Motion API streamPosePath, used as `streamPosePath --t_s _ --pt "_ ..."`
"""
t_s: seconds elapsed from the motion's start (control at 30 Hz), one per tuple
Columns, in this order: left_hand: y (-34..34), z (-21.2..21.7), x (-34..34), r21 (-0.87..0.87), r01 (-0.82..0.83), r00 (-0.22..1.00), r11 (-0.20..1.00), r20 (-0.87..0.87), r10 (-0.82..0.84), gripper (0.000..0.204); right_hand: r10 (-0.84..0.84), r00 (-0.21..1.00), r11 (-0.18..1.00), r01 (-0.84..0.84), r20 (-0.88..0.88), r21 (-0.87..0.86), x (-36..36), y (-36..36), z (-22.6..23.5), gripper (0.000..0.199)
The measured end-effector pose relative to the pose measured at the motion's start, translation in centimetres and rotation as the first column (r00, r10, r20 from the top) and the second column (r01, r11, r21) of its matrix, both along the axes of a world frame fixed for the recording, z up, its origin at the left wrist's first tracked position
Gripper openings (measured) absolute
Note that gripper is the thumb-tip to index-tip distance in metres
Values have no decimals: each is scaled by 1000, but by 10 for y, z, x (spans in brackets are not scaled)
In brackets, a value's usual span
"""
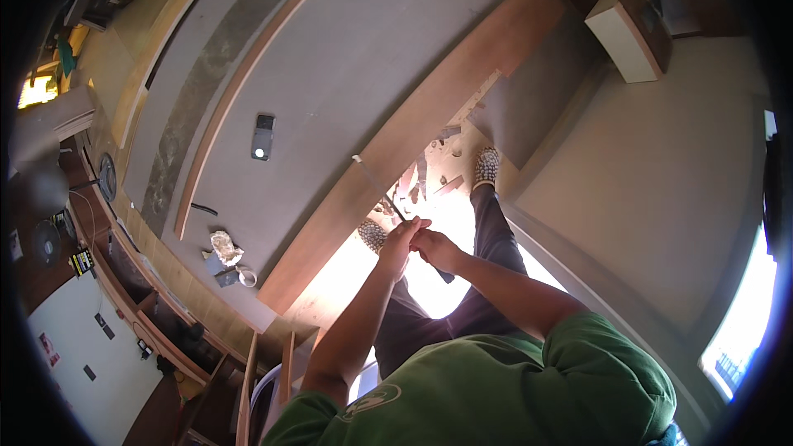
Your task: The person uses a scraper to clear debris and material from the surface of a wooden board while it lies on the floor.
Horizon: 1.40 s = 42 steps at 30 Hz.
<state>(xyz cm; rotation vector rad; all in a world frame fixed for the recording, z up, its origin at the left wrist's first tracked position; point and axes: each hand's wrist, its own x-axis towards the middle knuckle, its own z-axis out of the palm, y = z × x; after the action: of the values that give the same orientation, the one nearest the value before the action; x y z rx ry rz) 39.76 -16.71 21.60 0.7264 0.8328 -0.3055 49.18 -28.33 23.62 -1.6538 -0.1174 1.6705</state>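
My left hand (400, 246) and my right hand (438, 249) are close together in front of me, their fingers closed round a long thin dark bar (385, 196). Its pale tip lies over a long brown wooden plank (347, 215), and its dark lower end shows below my hands. Whether the tip touches the plank, I cannot tell. Broken strips of wood (422, 175) and chips lie on the floor beyond my hands, between my patterned shoes. Strong light washes out the floor just under my hands.
A large grey panel (330, 74) stretches beyond the plank, with a dark phone (263, 137) on it. Near its lower left corner are a tape roll (246, 277) and a crumpled pale lump (225, 248). Open wooden shelving (157, 330) stands left; a white-sided box (624, 37) sits far right.
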Motion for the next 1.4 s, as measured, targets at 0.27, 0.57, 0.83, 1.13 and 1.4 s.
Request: streamPosePath --t_s 0.27,0.57,0.83,1.13,1.4 --pt "-55 -112 73 389 -99 964 916 -190 185 47 -333 921 899 374 -201 227 190 -83 -238 23" --pt "-113 -123 52 323 212 916 922 -395 -72 51 -880 476 468 862 7 196 404 -11 -330 45" --pt "-114 -126 53 311 351 875 883 -445 -191 56 -924 379 361 908 -48 215 401 11 -345 47" --pt "-110 -133 43 273 369 856 889 -472 -210 52 -966 210 194 975 -153 109 411 10 -354 25" --pt "-122 -132 33 252 356 850 900 -486 -201 52 -885 144 164 987 -443 -6 428 3 -377 15"
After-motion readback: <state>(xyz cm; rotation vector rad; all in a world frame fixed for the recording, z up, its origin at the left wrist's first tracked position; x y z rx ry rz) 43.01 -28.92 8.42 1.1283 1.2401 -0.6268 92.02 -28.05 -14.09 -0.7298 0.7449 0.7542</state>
